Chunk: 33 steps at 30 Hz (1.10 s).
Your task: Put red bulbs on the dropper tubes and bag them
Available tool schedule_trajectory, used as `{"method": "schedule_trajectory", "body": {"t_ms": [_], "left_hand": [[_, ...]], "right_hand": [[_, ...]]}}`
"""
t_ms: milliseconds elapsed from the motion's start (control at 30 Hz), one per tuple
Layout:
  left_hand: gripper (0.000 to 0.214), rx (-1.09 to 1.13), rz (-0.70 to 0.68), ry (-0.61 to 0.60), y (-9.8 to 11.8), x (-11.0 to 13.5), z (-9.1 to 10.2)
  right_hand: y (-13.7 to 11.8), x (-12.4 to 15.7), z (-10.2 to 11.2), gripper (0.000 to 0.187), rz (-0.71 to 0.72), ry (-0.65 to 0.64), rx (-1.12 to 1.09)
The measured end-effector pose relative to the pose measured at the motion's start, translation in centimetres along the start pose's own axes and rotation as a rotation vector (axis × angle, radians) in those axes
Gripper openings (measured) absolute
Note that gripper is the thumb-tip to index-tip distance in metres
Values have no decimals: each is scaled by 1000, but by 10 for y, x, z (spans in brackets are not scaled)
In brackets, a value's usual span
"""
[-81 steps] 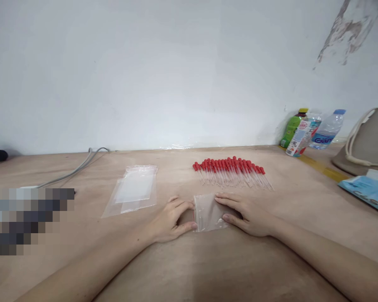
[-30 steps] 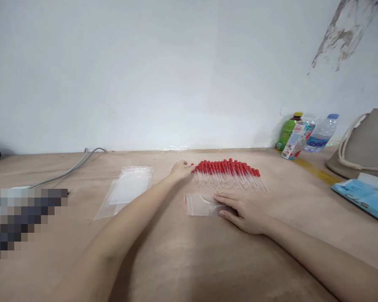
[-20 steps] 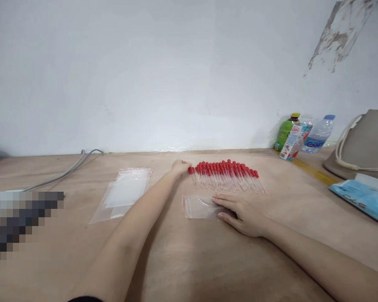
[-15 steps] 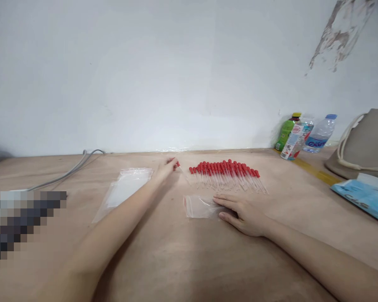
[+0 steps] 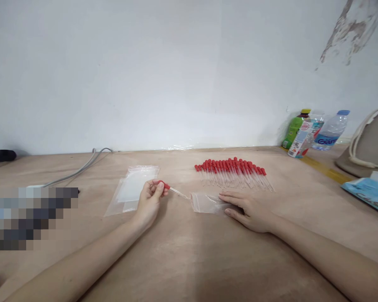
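Note:
My left hand (image 5: 154, 195) pinches a glass dropper (image 5: 178, 192) by its red rubber bulb, with the thin clear tube pointing right. The tube's tip is at the mouth of a clear zip-lock bag (image 5: 204, 203); whether it has entered I cannot tell. My right hand (image 5: 250, 209) lies flat on the bag's right part, fingers stretched out, and hides that end. Beyond the bag, a row of red-bulbed droppers (image 5: 233, 167) lies side by side, bulbs toward the wall.
Left of the dropper row lies a stack of clear bags (image 5: 132, 188). A grey cable (image 5: 78, 171) runs along the left. At the right stand a green bottle (image 5: 294, 130), a water bottle (image 5: 330, 132), a grey bag (image 5: 370, 142) and a blue packet (image 5: 370, 193).
My left hand has come back toward me and left with the dropper, whose tube now points at the bag's mouth. My right hand stays on the bag. The view has shifted slightly.

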<state>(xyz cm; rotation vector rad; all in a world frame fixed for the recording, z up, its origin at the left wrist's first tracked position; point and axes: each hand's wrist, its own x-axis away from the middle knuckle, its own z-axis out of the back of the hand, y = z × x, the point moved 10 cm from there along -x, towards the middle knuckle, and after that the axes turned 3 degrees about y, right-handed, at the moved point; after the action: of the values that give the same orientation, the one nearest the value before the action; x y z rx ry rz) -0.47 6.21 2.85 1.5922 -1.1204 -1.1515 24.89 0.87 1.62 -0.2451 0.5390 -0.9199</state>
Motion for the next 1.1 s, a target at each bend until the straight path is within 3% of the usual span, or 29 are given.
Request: {"method": "schedule_trajectory", "body": {"t_ms": [100,233,400,500,633,733,867,967,1100], "left_hand": [[34,-49,22,-64,-5,6,-13],[30,-265,58,-257,-12,23,-38],[24,-526,-57,-487,-14,35,-66],[23,-560,-88,-565,-18,34,-78],[23,-532,-16,-572,-26,28,-85],[30,-520,-2,-680,-29,34,-95],[39,-624,-139,-675,-18,38,-90],[27,-737,-217,-618,-13,40,-79],[14,-775,-203,-621,-18,43,-74]], "right_hand": [[-1,0,1,44,3,7,-10],[-1,0,1,44,11,17,-20],[-1,0,0,45,19,16,-1],[-3,0,1,46,23,10,-3],[-8,0,1,48,34,-16,-7],[-9,1,1,52,31,-30,-5],[0,2,5,61,-15,-20,-6],[7,3,7,62,-46,-17,-15],[9,4,8,62,-65,-7,-21]]}}
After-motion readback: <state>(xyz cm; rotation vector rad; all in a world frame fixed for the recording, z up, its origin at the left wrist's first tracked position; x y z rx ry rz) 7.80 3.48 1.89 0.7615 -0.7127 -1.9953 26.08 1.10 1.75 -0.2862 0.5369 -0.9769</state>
